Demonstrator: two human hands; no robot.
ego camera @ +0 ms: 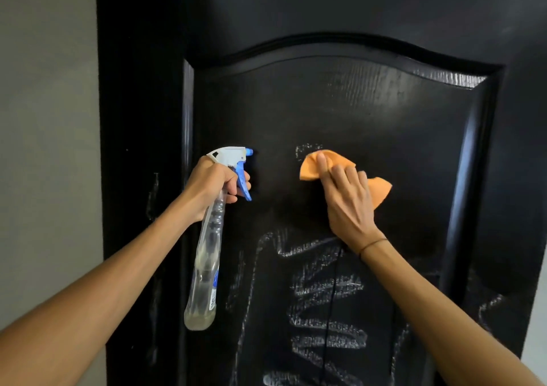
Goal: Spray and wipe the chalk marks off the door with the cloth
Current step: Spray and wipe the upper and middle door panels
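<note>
A black panelled door (pixel 355 104) fills the view. White chalk marks (pixel 325 305) zigzag across its lower panel, and a faint patch of chalk (pixel 305 150) shows just above the cloth. My left hand (pixel 213 187) grips a clear spray bottle (pixel 207 267) with a white and blue trigger head, nozzle pointing right at the door. My right hand (pixel 346 202) presses an orange cloth (pixel 313 166) flat against the panel with straight fingers. Part of the cloth is hidden under the hand.
A grey wall (pixel 44 148) lies to the left of the dark door frame (pixel 139 148). Faint chalk streaks (pixel 152 196) run down the frame. More chalk (pixel 488 308) shows at the lower right of the door.
</note>
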